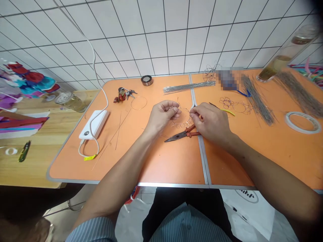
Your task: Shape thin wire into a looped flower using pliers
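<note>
Our left hand (163, 116) and right hand (210, 122), fingers pinched together on one bent wire strand (180, 123), one pair of pliers (183, 134) beneath, one glass jar (286, 55) of brownish liquid

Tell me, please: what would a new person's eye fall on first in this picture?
First come the left hand and right hand at the middle of the orange folding table, pinching a looped wire. Red-handled pliers lie just below them. Farther away, a bundle of straight metal rods lies near the table's far edge.
</note>
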The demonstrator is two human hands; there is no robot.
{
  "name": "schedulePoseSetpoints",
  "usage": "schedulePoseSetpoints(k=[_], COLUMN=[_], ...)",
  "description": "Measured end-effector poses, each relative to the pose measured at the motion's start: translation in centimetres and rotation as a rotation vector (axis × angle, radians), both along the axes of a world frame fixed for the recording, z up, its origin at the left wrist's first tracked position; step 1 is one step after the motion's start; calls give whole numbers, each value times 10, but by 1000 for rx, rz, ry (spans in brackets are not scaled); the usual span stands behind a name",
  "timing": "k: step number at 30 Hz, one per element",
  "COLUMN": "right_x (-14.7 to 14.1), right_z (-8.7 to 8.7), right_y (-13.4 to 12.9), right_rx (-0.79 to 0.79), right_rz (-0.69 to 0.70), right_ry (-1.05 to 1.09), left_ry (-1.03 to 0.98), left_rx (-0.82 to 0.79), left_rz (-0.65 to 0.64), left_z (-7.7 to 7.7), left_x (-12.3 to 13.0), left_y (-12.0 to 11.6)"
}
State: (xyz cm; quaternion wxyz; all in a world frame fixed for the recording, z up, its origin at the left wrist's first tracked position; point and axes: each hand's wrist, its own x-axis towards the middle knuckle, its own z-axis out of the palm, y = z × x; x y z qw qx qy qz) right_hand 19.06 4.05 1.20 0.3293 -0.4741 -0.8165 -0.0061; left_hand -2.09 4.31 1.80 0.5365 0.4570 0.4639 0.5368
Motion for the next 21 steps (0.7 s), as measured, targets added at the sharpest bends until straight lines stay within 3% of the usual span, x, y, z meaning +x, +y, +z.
schedulePoseSetpoints(k=[12,21], right_x=[3,1], right_z=[-3,-1], right_y=[1,-1], right_rx=[169,189], right_rz=[0,3], right_ry=[-218,-276], left_ry=[-1,3], left_rx=[0,-10], left_rz=[-2,4], left_z=[0,-2], left_x=[0,0], left_y=[1,1])
